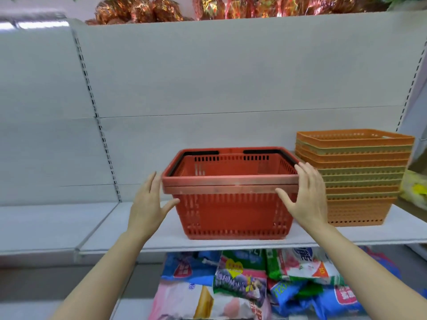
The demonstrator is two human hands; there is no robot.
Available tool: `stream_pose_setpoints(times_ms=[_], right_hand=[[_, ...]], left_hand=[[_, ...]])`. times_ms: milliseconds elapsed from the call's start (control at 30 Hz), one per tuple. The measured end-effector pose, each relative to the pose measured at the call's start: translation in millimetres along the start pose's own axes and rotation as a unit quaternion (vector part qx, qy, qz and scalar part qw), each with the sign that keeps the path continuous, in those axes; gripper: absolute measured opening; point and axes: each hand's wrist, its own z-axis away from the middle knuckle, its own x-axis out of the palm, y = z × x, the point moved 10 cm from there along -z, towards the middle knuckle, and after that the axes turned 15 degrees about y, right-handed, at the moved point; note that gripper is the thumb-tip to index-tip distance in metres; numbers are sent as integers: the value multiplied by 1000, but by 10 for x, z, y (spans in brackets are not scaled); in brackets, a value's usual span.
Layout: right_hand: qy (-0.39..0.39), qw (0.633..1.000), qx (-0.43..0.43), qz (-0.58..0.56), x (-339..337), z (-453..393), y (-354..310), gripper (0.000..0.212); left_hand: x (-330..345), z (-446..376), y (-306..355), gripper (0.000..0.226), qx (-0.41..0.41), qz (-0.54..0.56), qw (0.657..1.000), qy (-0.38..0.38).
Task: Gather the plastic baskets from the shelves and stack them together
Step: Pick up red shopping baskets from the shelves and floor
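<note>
Red shopping baskets [231, 204], two nested with black handles folded down, stand on the white shelf [138, 241]. My left hand [150, 202] is at the baskets' left rim, fingers straight and spread, thumb near the side wall. My right hand [305, 195] is at the right rim, fingers straight, thumb against the front corner. Neither hand curls round the rim. To the right stands a tall stack of orange and green plastic baskets [355, 176], close behind my right hand.
Bags of packaged goods [254, 280] fill the shelf below. Shiny wrapped items [208, 8] sit on the top shelf. A yellow package [416, 188] lies at the far right. Bare shelf [46, 218] stretches left of the red baskets.
</note>
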Motion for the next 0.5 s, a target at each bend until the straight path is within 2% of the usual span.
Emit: stream_pose_setpoints(times_ms=[100, 233, 500], right_hand=[[26, 996, -74, -37, -64, 72, -684, 65], [37, 982, -156, -97, -33, 380, -1750, 51], [-11, 959, -161, -233, 204, 1311, -3727, 39]], left_hand=[[-307, 190, -195, 81, 67, -67, 995, 7], [-780, 588, -731, 71, 79, -120, 990, -7], [-2157, 1393, -2037, 65, 40, -210, 977, -25]])
